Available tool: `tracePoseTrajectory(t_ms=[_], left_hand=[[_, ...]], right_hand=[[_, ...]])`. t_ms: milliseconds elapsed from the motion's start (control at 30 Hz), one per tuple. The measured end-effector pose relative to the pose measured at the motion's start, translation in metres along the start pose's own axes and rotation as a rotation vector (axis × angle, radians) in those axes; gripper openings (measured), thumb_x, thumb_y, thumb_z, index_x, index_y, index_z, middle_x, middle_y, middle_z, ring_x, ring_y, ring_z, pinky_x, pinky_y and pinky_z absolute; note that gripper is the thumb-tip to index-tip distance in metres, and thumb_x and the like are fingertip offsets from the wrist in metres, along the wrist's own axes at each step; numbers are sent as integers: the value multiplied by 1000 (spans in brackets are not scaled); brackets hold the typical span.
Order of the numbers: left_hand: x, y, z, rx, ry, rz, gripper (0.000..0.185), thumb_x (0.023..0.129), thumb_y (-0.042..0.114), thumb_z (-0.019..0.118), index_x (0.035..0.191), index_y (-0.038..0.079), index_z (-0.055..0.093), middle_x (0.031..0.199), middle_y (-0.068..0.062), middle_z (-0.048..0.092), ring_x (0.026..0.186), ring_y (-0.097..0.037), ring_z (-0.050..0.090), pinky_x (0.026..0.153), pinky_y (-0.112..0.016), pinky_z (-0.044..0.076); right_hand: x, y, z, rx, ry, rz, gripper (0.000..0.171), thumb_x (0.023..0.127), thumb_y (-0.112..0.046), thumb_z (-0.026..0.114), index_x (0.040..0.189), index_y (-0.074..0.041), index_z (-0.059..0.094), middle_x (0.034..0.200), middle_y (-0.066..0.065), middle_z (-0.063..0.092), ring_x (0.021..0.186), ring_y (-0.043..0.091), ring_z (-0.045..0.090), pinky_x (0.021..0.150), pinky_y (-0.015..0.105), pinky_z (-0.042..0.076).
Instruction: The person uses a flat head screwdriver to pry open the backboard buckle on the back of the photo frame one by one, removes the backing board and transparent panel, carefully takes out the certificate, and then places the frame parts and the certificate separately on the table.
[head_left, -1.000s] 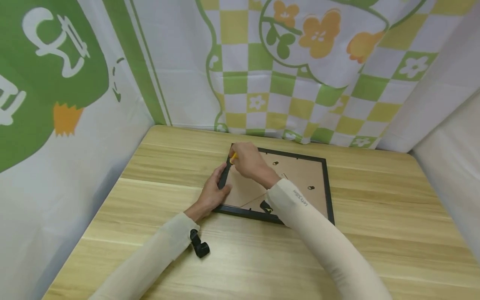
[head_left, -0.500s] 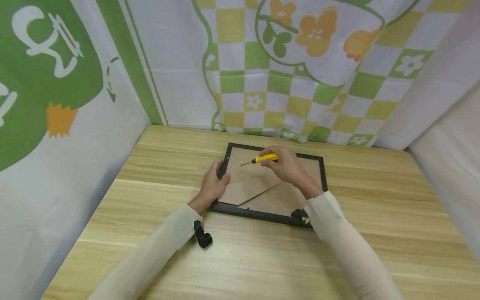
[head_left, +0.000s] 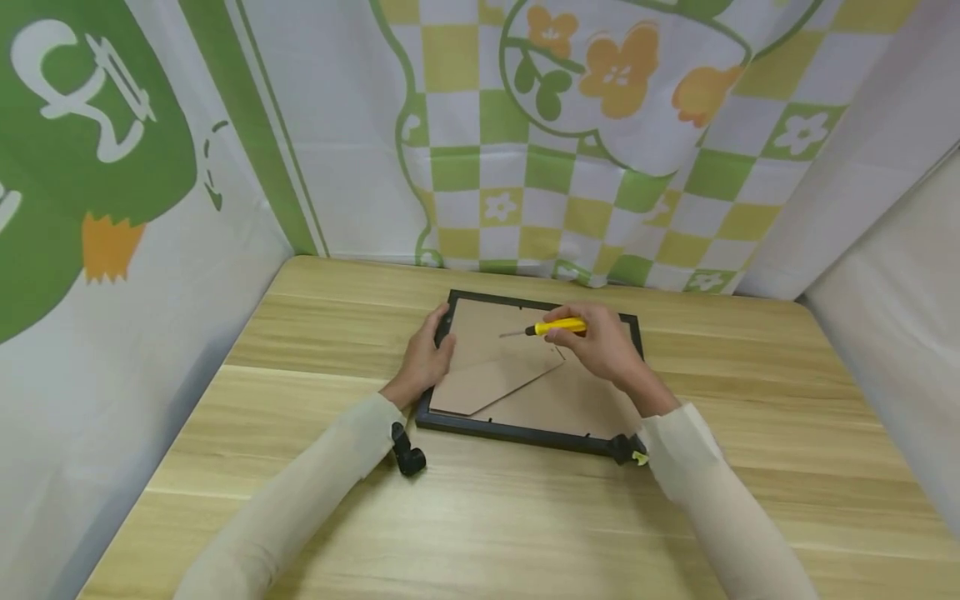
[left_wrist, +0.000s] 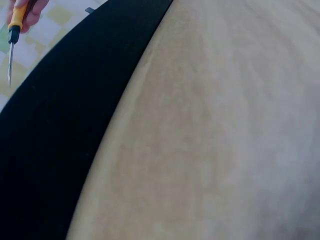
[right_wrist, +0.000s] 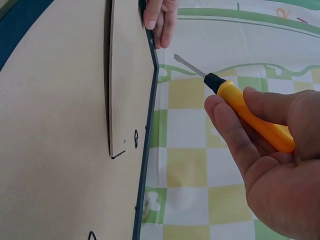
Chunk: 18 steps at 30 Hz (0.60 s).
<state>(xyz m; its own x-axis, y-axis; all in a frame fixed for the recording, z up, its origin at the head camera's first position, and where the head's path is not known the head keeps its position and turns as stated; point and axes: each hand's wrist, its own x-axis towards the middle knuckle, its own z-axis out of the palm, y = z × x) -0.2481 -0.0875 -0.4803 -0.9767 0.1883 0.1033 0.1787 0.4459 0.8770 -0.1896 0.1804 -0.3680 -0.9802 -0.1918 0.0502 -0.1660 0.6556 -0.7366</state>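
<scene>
A black picture frame (head_left: 517,432) lies face down, its tan backboard (head_left: 600,400) facing up. On the backboard is a fold-out stand leg (head_left: 487,385) with a slanted edge. My left hand (head_left: 426,360) grips the frame's left side, thumb on the top face and fingers along the outer edge. My right hand (head_left: 609,348) holds a screwdriver (right_wrist: 255,116) with a yellow handle above the backboard, its shaft pointing left. In the right wrist view its flat tip (right_wrist: 180,59) is clear of the board. A hanging ring (right_wrist: 136,139) shows near the frame's edge there.
The frame rests on a wood-grain table (head_left: 480,533). Small black tabs (head_left: 491,420) stick out along the frame's inner edge. A checked, flowered curtain (head_left: 570,200) hangs behind the table. Each sleeve carries a small black wrist camera (head_left: 408,454).
My right hand has lifted the screwdriver away from the frame's upper left corner and moved right, over the backboard's middle. The left hand keeps its grip on the left side.
</scene>
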Motion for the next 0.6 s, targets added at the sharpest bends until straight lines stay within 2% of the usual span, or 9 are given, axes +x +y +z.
tracePoseTrajectory(t_ms=[100,300,333,400,467,533,600], left_hand=[[0,-1,1,23,8,2,55,102,10,43,154,9,28,152,-26,39,129,-39,50,117,-50,34],[-2,-2,5,105,31,56,53,101,4,38,153,3,27,153,-26,37,119,-35,56,113,-49,40],[-4,-1,6,111,38,58,53,101,3,38,153,3,26,150,-28,41,115,-35,58,110,-48,42],[-9,1,9,106,66,47,53,101,2,37,153,2,27,141,-31,48,98,-35,61,103,-48,48],[-15,4,12,96,102,31,52,101,2,37,152,1,27,137,-32,51,84,-30,59,97,-47,50],[-21,7,15,78,138,6,52,101,2,37,152,-1,26,133,-34,53,75,-29,57,91,-46,52],[-27,9,19,41,178,-20,52,101,1,36,152,-1,25,135,-35,51,73,-29,58,90,-46,53]], right_hand=[[-2,1,-1,-8,1,-7,26,93,-20,68,118,-12,70,108,9,72,86,30,65,66,25,51],[-5,5,-2,-6,-4,20,27,94,-23,68,119,-14,70,109,8,70,77,21,55,63,25,46],[-6,7,-2,-8,-1,20,27,93,-22,68,119,-13,70,110,9,70,77,20,53,63,26,45],[-6,9,-1,0,8,16,27,93,-21,68,119,-12,70,111,10,69,78,20,52,64,26,45],[-6,11,-1,12,26,12,26,92,-21,69,117,-12,70,111,10,70,79,20,53,65,25,47],[-7,12,-1,28,36,2,24,92,-19,69,115,-11,71,112,11,70,81,20,55,66,25,48],[-6,13,-1,49,37,0,24,92,-18,69,114,-10,71,113,11,70,82,20,56,66,23,49]])
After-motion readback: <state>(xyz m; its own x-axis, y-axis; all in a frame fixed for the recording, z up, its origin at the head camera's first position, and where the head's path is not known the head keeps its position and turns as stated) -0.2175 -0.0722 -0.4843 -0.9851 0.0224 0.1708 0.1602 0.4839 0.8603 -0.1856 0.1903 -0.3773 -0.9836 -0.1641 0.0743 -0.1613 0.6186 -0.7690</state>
